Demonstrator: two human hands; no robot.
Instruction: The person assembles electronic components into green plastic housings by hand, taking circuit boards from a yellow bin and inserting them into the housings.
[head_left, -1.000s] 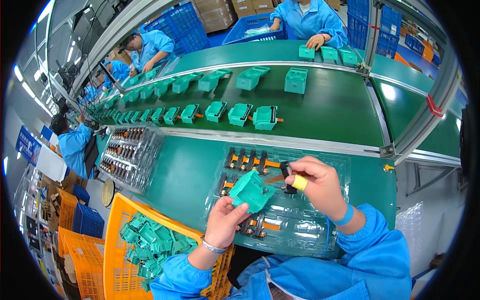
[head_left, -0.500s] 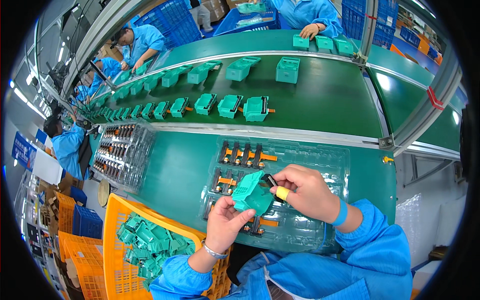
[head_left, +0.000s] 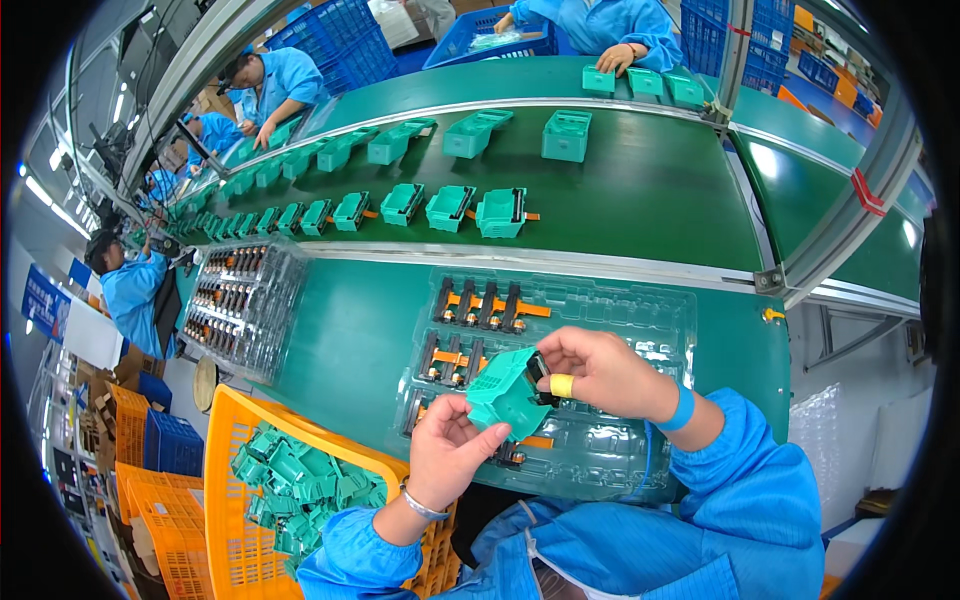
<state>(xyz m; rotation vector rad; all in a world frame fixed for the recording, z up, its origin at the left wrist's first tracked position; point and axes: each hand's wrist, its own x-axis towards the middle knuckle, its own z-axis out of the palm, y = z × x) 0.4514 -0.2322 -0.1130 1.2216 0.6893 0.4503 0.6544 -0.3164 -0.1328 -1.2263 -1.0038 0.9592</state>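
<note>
My left hand (head_left: 450,450) grips a green plastic housing (head_left: 508,400) by its lower left side, thumb along the near edge. The housing is tilted, its hollow facing me. At its right end my right hand (head_left: 605,372), with a yellow band on one finger, pinches a black strip-shaped part (head_left: 541,380) against the housing. Fingers hide part of that strip. Beneath both hands lies a clear plastic tray (head_left: 610,455) with rows of black strip parts (head_left: 490,305) carrying orange flat cables.
An orange crate (head_left: 225,480) full of green housings stands at lower left. Stacked clear trays (head_left: 245,310) sit farther left. Beyond, a green conveyor (head_left: 650,215) carries two rows of housings. A metal post (head_left: 850,220) rises at right. Co-workers in blue sit across and at left.
My right hand has brought the black strip against the housing's right end, and the housing has turned slightly. Housings on the conveyor have shifted a little to the left.
</note>
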